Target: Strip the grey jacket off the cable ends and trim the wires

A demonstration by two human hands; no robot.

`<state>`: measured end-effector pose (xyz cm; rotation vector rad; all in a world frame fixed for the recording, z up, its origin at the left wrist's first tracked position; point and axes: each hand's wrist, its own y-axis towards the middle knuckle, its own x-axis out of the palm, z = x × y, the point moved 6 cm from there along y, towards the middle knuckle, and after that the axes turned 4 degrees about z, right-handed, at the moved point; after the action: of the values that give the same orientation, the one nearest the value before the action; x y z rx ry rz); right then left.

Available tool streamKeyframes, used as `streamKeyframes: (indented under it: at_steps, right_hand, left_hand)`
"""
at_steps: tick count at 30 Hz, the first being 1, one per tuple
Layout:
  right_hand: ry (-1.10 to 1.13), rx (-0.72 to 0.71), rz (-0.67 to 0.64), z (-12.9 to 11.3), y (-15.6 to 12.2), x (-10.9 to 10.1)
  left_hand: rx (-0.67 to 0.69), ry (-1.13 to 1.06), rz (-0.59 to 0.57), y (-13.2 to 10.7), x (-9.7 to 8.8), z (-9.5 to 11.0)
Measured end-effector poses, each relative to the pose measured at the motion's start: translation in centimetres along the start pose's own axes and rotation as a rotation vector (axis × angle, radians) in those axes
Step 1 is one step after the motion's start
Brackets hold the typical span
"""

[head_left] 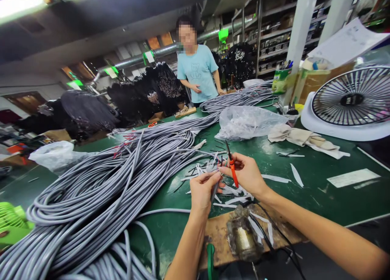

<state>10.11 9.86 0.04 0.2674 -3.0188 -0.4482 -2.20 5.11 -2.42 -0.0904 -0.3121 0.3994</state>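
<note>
My left hand [203, 190] is closed around the end of a grey cable [215, 189], held upright over the green table [313, 182]. My right hand [248, 172] grips small orange-handled cutters [232, 166], their dark tip pointing up and away, right beside the cable end. White and grey strips of cut sheath [234, 190] lie scattered under both hands. A large bundle of long grey cables [100, 199] runs from the left foreground toward the table's far end.
A person in a light blue shirt [197, 71] stands at the table's far side. A white fan [350, 103], a crumpled clear plastic bag [246, 121] and cloth gloves [301, 138] lie right. A wooden board carrying a metal block [240, 235] sits near me. Green fan [12, 225] at left.
</note>
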Motion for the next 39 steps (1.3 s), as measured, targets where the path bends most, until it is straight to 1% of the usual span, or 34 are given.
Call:
streamKeyframes:
  at_steps: [2, 4, 8, 11, 14, 17, 19, 21, 23, 25, 28, 31, 33, 35, 37, 39]
  right_hand:
    - [-0.02, -0.002, -0.015, 0.0, 0.1, 0.0]
    - [-0.046, -0.008, -0.031, 0.0, 0.2, 0.0]
    - [-0.025, 0.008, -0.058, 0.2, 0.3, 0.1]
    - [0.001, 0.055, -0.065, 0.4, 0.4, 0.1]
    - [0.029, 0.086, -0.035, 0.6, 0.5, 0.1]
    - [0.036, 0.073, -0.004, 0.4, 0.4, 0.1]
    - [0.042, 0.055, 0.027, 0.2, 0.4, -0.3]
    - [0.077, 0.042, 0.072, -0.1, 0.5, -0.8]
    - [0.141, 0.055, 0.078, -0.4, 0.5, -1.2]
    - [0.199, 0.09, 0.025, -0.5, 0.6, -1.0]
    - [0.266, 0.159, -0.064, -0.2, 0.4, -0.1]
    - [0.319, 0.232, -0.147, 0.5, -0.1, 1.2]
    - [0.293, 0.256, -0.189, 1.0, -0.3, 1.6]
    - [0.193, 0.202, -0.148, 1.0, -0.2, 1.1]
    - [0.069, 0.06, -0.032, 0.2, 0.1, -0.2]
    - [-0.001, -0.089, 0.073, -1.0, 0.3, -1.4]
  left_hand:
    - [0.017, -0.006, 0.015, 0.0, -0.1, 0.1]
    - [0.064, 0.011, 0.031, 0.0, -0.2, 0.3]
    - [0.195, 0.159, 0.0, -0.3, 0.1, 0.9]
    - [0.208, 0.245, -0.029, -0.4, 0.4, 0.7]
    - [0.208, 0.219, -0.003, -0.3, 0.2, 0.5]
    - [0.234, 0.191, 0.027, -0.1, -0.2, 0.6]
    - [0.218, 0.233, -0.042, 0.0, 0.0, 0.7]
    - [0.175, 0.263, -0.17, -0.2, 0.4, 0.9]
    - [0.159, 0.229, -0.279, -0.5, 0.7, 1.3]
    - [0.178, 0.157, -0.329, -0.7, 0.7, 1.9]
    - [0.197, 0.079, -0.354, -0.7, 0.5, 2.2]
    - [0.217, 0.041, -0.339, -0.5, 0.2, 2.0]
    - [0.222, 0.016, -0.309, -0.4, 0.0, 2.0]
    - [0.211, -0.009, -0.28, -0.4, 0.0, 1.9]
    - [0.187, 0.001, -0.259, -0.4, 0.0, 1.8]
    - [0.158, 0.047, -0.25, -0.5, 0.2, 1.5]
